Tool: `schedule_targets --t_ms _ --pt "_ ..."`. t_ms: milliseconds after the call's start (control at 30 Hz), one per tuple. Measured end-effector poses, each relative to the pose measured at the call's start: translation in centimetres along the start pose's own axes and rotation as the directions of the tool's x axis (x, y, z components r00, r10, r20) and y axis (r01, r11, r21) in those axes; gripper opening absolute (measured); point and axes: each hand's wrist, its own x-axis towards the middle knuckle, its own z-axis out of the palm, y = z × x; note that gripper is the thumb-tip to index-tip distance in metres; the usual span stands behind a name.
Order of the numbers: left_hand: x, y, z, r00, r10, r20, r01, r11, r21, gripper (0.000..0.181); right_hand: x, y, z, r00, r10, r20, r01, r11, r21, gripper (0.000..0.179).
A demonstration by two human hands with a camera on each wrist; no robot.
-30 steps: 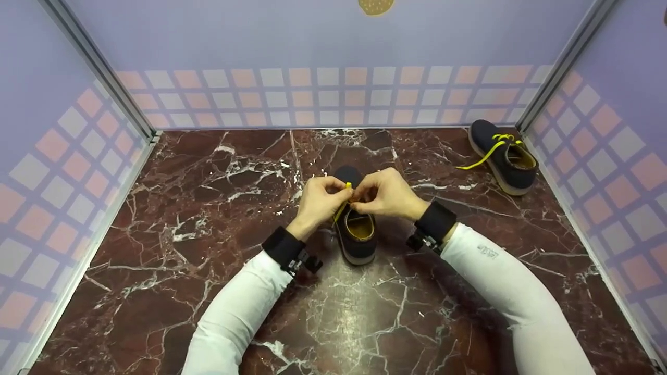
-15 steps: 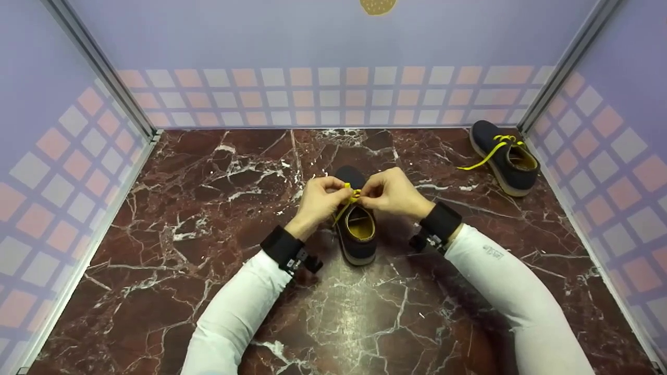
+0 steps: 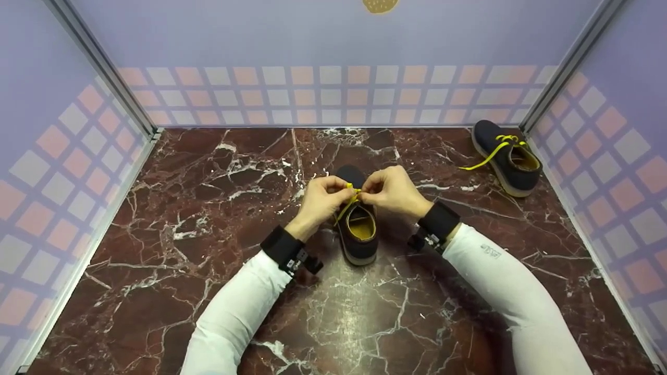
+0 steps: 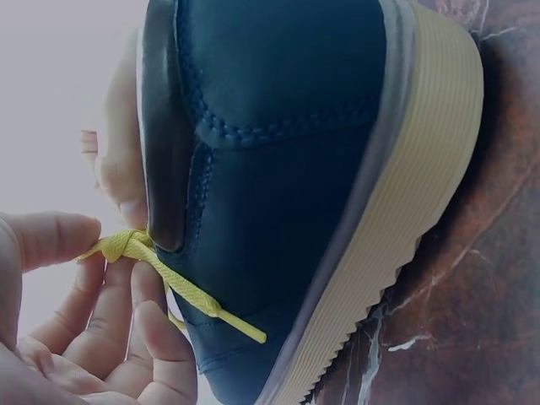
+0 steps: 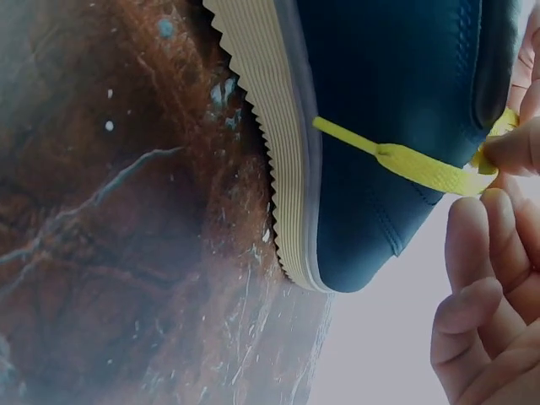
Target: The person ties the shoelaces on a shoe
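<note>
A dark shoe [image 3: 359, 252] with a tan ridged sole and yellow lining stands mid-floor, its toe toward the back wall. Over its tongue, my left hand [image 3: 324, 202] pinches the yellow shoelace [image 4: 187, 288] between thumb and forefinger. A tipped lace end hangs down the shoe's side in the left wrist view. From the right, my right hand [image 3: 395, 192] pinches the lace too, thumb and finger close to the knot. Another lace end [image 5: 422, 167] lies along the opposite side in the right wrist view. The fingers partly hide the knot.
A second dark shoe [image 3: 513, 166] with yellow laces stands at the back right corner, one lace end trailing left onto the marbled floor [image 3: 156, 291]. A tiled-pattern wall [image 3: 312, 94] bounds the back, with more walls at both sides.
My right hand first drew a little to the right, away from my left, showing more of the yellow lace between them. Since then both hands have hardly moved. The shoe stays put.
</note>
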Motion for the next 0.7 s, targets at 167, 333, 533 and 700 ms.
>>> schedule_targets --t_ms 167,333,533,700 --pt "0.14 -0.32 -0.11 1.0 0.031 0.001 -0.031 1.0 0.003 0.006 0.22 -0.14 0.15 1.0 0.021 0.013 -0.021 1.0 0.005 0.006" --pt "0.07 -0.14 -0.2 0.996 0.089 0.004 -0.089 0.994 0.062 0.009 0.47 -0.34 0.17 0.999 0.018 0.048 -0.021 0.999 0.046 0.018" --pt "-0.09 0.21 -0.25 0.991 0.134 0.017 -0.135 0.979 0.151 0.01 0.74 -0.55 0.29 0.996 -0.014 0.085 0.011 0.999 0.033 0.025" --pt "-0.14 0.14 -0.24 0.982 0.187 0.031 -0.19 0.96 0.204 0.011 0.83 -0.81 0.75 0.992 -0.103 0.077 0.108 0.991 -0.075 0.017"
